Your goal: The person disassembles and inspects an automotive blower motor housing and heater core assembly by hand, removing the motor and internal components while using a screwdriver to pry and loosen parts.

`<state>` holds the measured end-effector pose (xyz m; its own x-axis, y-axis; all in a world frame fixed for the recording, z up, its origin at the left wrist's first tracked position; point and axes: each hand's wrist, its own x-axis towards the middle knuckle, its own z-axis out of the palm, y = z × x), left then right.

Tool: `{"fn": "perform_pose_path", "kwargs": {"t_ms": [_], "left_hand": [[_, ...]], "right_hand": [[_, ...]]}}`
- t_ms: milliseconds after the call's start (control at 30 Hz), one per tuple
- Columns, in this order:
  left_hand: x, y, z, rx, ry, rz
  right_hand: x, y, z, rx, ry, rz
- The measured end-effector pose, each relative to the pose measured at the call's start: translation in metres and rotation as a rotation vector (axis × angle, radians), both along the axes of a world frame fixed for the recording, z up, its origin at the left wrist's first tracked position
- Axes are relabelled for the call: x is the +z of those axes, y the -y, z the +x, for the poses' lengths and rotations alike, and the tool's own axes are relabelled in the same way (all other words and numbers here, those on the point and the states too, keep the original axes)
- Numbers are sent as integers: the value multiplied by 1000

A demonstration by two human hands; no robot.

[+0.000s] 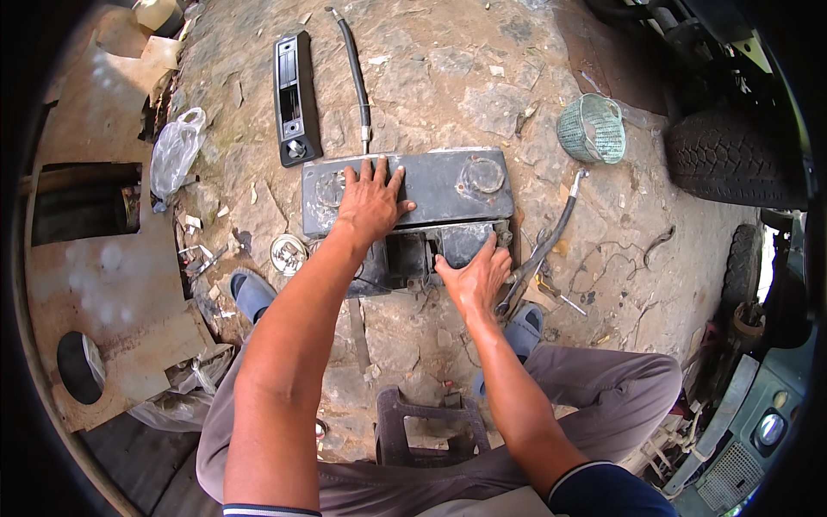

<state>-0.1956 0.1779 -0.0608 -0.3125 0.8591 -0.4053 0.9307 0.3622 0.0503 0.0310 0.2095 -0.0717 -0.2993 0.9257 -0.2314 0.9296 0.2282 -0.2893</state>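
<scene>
A dark grey, box-shaped vehicle part (431, 185) lies on the stone ground in front of me. Its long far panel carries a round raised boss near each end, the left one partly covered. My left hand (372, 200) rests flat on that panel, fingers spread. On the nearer side is a lower section with an open hollow and a smooth block (463, 243) at its right. Thumb and fingers of my right hand (476, 274) spread around this block and grip it at its near edge; some fingertips are hidden.
Beyond lie a long black slotted housing (296, 99) and a black hose (355, 73). At right are another hose (560, 226), a screwdriver (564, 297), a green basket (591, 129) and a tyre (736, 159). Left are a plastic bag (177, 155) and a rusty panel (112, 284). A stool (392, 431) stands near.
</scene>
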Motion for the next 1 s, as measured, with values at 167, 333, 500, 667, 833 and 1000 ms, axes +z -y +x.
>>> {"fn": "perform_pose_path", "kwargs": {"t_ms": [167, 333, 500, 667, 833, 1000], "left_hand": [[7, 14, 2, 4, 18, 77], [7, 25, 5, 10, -19, 79], [6, 24, 4, 3, -20, 95], [7, 23, 4, 5, -14, 102], [6, 23, 1, -7, 3, 122], [3, 24, -6, -39, 1, 119]], "right_hand": [[-6, 17, 10, 22, -44, 38], [-14, 31, 17, 35, -68, 52], [-17, 32, 19, 55, -86, 87], [-20, 34, 20, 50, -100, 101], [-21, 33, 19, 50, -108, 102], [-23, 31, 18, 42, -81, 61]]}}
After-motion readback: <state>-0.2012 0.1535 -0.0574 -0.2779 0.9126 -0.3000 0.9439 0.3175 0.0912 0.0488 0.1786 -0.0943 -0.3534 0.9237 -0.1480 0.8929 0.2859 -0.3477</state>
